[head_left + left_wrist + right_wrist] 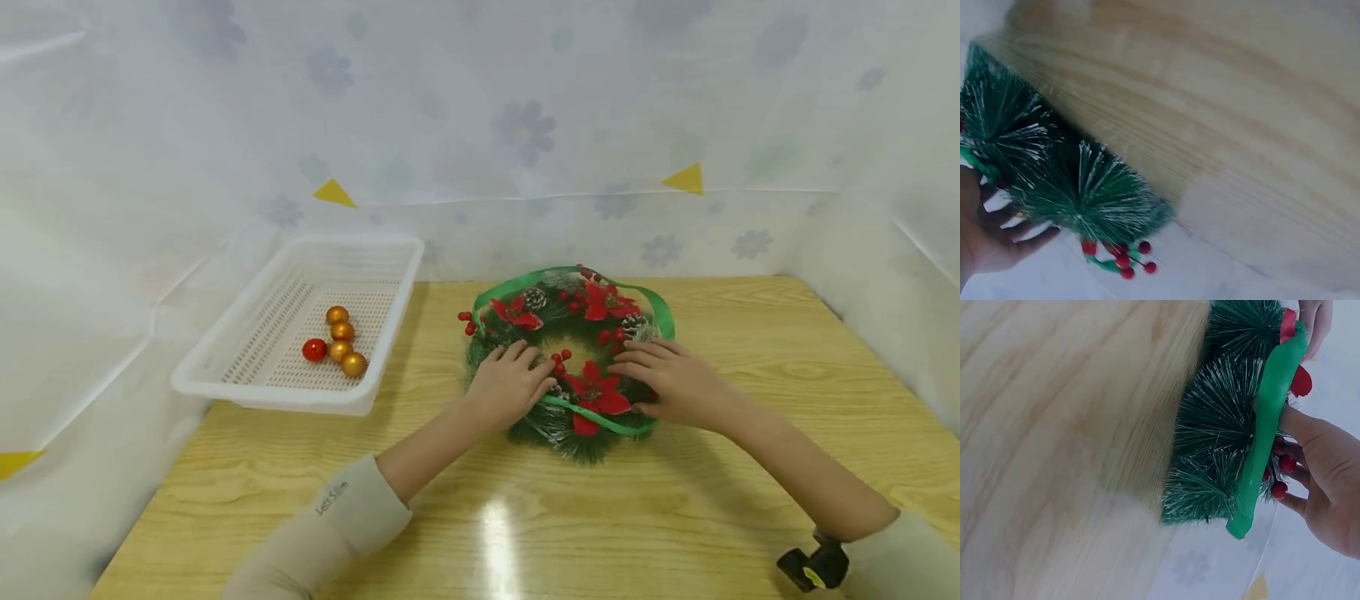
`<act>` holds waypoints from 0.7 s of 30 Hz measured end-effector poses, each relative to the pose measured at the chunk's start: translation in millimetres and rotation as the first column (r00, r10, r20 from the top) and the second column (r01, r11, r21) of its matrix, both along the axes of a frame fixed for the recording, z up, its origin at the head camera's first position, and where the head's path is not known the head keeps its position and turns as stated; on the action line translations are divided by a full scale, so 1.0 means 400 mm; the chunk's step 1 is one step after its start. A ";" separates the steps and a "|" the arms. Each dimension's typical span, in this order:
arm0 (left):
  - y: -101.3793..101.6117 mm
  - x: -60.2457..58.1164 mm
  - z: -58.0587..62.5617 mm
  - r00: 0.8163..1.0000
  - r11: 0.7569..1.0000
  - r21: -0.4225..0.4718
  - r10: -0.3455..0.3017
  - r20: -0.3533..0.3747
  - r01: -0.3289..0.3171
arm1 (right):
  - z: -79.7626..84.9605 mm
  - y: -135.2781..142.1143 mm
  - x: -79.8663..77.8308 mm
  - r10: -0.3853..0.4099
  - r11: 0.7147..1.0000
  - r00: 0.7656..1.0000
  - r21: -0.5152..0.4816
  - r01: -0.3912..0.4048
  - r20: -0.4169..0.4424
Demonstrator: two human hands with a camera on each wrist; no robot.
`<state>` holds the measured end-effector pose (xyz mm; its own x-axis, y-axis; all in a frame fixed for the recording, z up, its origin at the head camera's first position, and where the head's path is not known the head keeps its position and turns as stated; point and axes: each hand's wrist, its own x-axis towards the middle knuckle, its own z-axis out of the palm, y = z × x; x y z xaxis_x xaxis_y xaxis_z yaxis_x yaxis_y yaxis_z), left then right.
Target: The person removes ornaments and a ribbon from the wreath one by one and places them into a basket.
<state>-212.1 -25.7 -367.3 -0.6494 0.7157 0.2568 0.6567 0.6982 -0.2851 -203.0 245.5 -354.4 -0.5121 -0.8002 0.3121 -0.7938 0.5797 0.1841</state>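
Observation:
A green Christmas wreath (570, 446) lies on the wooden table, dressed with red poinsettias (592, 389), red berries, frosted pine cones and a green ribbon (660, 312). My left hand (508, 385) rests on its left side, fingers spread across the needles towards the central hole. On the right side, my right hand (678, 383) touches the wreath, its fingers extended over the berries and a pine cone. The right wrist view shows that thumb passing behind the ribbon, with red berries (1286, 463) beside the fingers. Frosted needles (1085, 200) fill the wreath's edge in the left wrist view.
To the left stands a white plastic basket (390, 333) holding several gold balls (354, 364) and one red ball (314, 350). Flower-patterned white sheeting (525, 133) encloses the table's back and sides. A small black device (817, 565) sits by the right sleeve.

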 end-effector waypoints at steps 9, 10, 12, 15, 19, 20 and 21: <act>0.029 0.024 0.020 0.997 0.997 -0.004 0.075 -0.009 -0.075 | 0.009 0.039 -0.013 0.017 1.000 1.000 0.008 -0.017 0.022; 0.020 0.016 0.026 0.998 0.998 -0.009 0.062 0.015 -0.062 | 0.012 0.038 -0.013 0.018 1.000 0.999 0.011 -0.018 0.035; -0.002 -0.004 0.039 0.996 1.000 -0.003 0.025 0.089 -0.024 | 0.022 0.033 -0.010 0.018 1.000 0.998 0.014 -0.019 0.063; -0.042 -0.036 0.050 0.979 0.999 -0.019 -0.039 0.198 0.044 | 0.044 0.012 -0.003 0.015 1.000 0.994 0.002 -0.016 0.104; -0.081 -0.067 0.049 0.957 0.983 -0.114 -0.109 0.268 0.144 | 0.073 -0.039 0.011 0.022 0.999 0.991 -0.033 -0.017 0.133; -0.086 -0.072 0.048 0.954 0.976 -0.135 -0.130 0.269 0.171 | 0.076 -0.055 0.015 0.021 0.999 0.990 -0.042 -0.015 0.140; -0.089 -0.076 0.046 0.952 0.969 -0.152 -0.152 0.266 0.197 | 0.077 -0.072 0.019 0.018 0.999 0.989 -0.049 -0.011 0.146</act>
